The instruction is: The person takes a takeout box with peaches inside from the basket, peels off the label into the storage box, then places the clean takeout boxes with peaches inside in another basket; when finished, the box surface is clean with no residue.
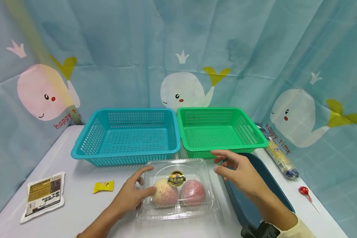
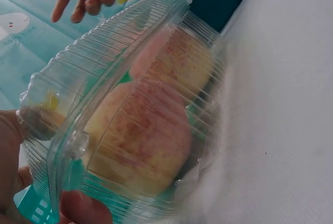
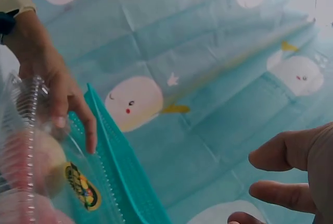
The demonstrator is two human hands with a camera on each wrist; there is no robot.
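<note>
Near middle on the white table (image 1: 77,211) we have the clear box (image 1: 190,172); the left hand (image 1: 131,195) is clamped on its left edge, thumb on the lid, index finger by the far-left corner, probably because that edge gives the surest hold on a light, slick shell. We can't tell if the base sits flat. Thin ridged plastic, domed lid, black-and-gold sticker (image 1: 176,178); inside, a speckled yellowish fruit (image 1: 165,195) and a pink fruit (image 1: 193,192), both round, peach-like. The right hand (image 1: 239,168) holds nothing, thumb and fingers apart, above the far part of the dark blue tray (image 1: 244,205), smooth, round-cornered, just right of the box, likely set there for reach. Near left we log a flat white-and-brown packet (image 1: 44,195), then a small yellow wrapped piece (image 1: 103,186); right of the tray, a glossy red lollipop (image 1: 304,190) and, farther, a long clear-wrapped pack (image 1: 281,158). Sides, we guess, to give the hands room. Far left-middle, blue basket (image 1: 134,159); far right-middle, green basket (image 1: 226,148): perforated plastic, side by side. Farthest, creased whale-print cloth (image 1: 122,39).
</note>
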